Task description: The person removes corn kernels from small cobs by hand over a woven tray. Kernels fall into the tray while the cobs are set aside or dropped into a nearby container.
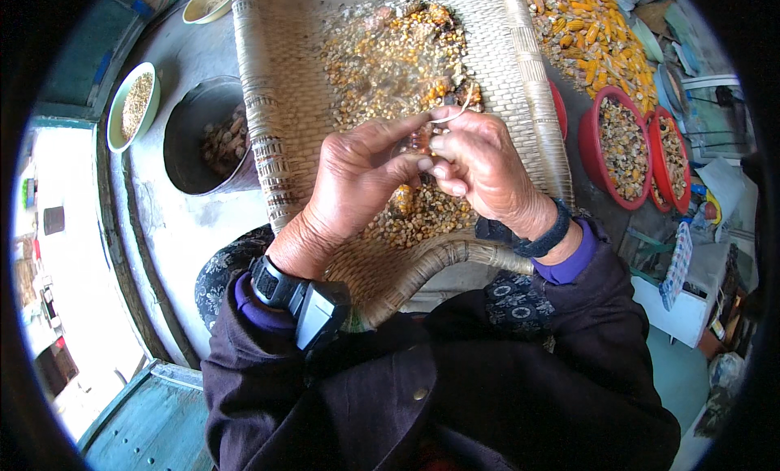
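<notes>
My left hand (356, 172) and my right hand (478, 157) meet over a woven basket tray (289, 63) on my lap. Between their fingers is a small reddish-brown piece of corn cob (419, 140), mostly hidden by the fingers. A pale thin strip (458, 110), perhaps husk, sticks up by the right fingers. Loose corn kernels (390, 63) mixed with dark and broken bits cover the middle of the tray. Below my hands lies a short cob piece with kernels (404, 199), among more loose kernels.
On the left stand a dark bucket (183, 139) holding cobs and a pale green bowl (152, 99) of grain. Red basins (600, 160) of mixed kernels sit at the right. Beyond them is a heap of yellow corn cobs (591, 35). A teal door (146, 422) is at lower left.
</notes>
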A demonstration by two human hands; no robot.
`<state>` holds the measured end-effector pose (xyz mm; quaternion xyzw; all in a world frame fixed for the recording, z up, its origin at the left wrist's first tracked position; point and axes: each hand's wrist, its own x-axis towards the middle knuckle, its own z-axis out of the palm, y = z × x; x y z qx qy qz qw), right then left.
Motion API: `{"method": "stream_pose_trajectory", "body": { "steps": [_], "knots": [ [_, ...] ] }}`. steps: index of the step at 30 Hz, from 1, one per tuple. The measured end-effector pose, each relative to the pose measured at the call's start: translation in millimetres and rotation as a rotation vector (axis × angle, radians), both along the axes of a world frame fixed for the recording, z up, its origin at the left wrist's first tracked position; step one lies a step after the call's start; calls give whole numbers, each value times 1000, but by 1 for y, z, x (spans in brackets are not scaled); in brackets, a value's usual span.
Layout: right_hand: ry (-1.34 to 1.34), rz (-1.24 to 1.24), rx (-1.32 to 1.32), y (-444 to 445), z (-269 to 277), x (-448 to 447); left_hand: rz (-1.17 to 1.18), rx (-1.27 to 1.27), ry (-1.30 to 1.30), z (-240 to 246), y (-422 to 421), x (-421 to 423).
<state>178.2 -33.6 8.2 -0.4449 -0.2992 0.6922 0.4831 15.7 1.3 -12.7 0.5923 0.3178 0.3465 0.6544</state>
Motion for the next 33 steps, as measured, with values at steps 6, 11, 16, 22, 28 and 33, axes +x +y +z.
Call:
{"method": "stream_pose_trajectory", "body": {
  "steps": [6,11,16,22,28,33],
  "knots": [
    [-429,47,258,0,-4,-3,16,129,119,-2,1,-1],
    [-207,57,91,1,-2,-2,41,152,131,0,-1,-1],
    [-489,48,312,1,-6,-6,60,250,170,0,0,0],
    [-423,48,304,-1,-4,-7,71,107,101,0,0,0],
    [-604,40,315,7,1,3,53,-168,-103,9,1,-3],
    [-659,-65,499,9,-7,4,-17,-317,-140,12,8,-7]
  ]
}}
